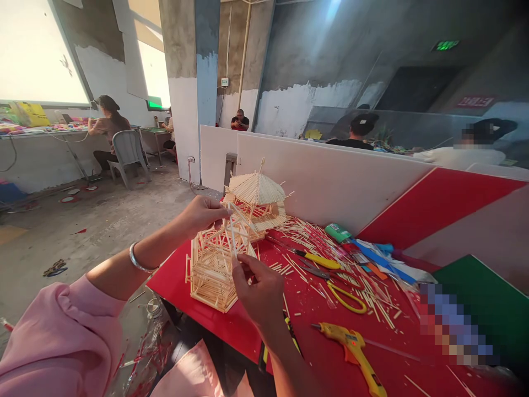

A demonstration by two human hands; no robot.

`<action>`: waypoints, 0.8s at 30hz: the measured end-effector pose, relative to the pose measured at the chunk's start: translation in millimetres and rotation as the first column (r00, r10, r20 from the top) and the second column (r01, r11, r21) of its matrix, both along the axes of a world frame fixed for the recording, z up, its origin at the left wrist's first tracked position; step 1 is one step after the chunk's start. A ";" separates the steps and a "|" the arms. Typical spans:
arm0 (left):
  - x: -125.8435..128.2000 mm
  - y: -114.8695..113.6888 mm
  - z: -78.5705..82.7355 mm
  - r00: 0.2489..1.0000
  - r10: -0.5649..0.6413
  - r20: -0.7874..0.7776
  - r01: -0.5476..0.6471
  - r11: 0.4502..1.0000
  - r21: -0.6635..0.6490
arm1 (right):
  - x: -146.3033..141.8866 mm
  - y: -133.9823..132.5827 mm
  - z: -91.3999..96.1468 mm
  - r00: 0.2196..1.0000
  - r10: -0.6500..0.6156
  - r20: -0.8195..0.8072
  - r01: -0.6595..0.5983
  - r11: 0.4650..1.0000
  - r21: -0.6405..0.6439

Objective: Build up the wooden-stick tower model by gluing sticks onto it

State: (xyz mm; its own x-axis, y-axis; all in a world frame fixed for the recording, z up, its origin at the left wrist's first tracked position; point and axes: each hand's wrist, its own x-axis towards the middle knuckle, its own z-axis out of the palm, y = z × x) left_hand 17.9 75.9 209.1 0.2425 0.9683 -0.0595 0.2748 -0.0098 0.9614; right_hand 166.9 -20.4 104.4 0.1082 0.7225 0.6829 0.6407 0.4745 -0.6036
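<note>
Left hand [206, 214] pinches one stick [233, 234] at its top, right hand [261, 284] near its bottom; the model [212, 273] sits at seven o'clock of view centre. Light, even pressure should avoid snapping.

1. Left forearm [167, 242] reaches from 8 o'clock toward 2 o'clock.
2. Left hand [204, 214], at 9 o'clock, is curled into a pinch.
3. Right forearm [287, 350] slants toward 11 o'clock.
4. Right hand [262, 289], near 6 o'clock, pinches too.

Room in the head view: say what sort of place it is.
Probably a craft workshop: a glue gun and loose sticks share a red table with a roofed stick model.
</note>
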 end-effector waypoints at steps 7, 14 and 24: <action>-2.6 4.0 -6.4 1.000 -0.012 0.029 0.011 0.999 0.033 | 0.5 1.9 -3.4 1.000 -0.003 0.007 0.003 1.000 0.021; -3.6 6.9 -10.3 0.997 -0.039 0.066 0.034 0.997 0.067 | 0.6 2.3 -3.0 1.000 -0.003 0.016 0.003 1.000 0.020; -4.9 8.1 -11.7 0.997 -0.050 0.053 0.044 0.994 0.100 | 0.9 2.8 -4.5 1.000 -0.007 0.026 0.006 1.000 0.019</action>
State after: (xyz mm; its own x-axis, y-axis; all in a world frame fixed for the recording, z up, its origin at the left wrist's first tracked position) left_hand 13.0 83.9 197.4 0.2883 0.9562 0.0509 0.2183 -0.1174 0.9688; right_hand 167.8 -17.6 100.0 0.0949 0.7090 0.6988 0.6591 0.4813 -0.5778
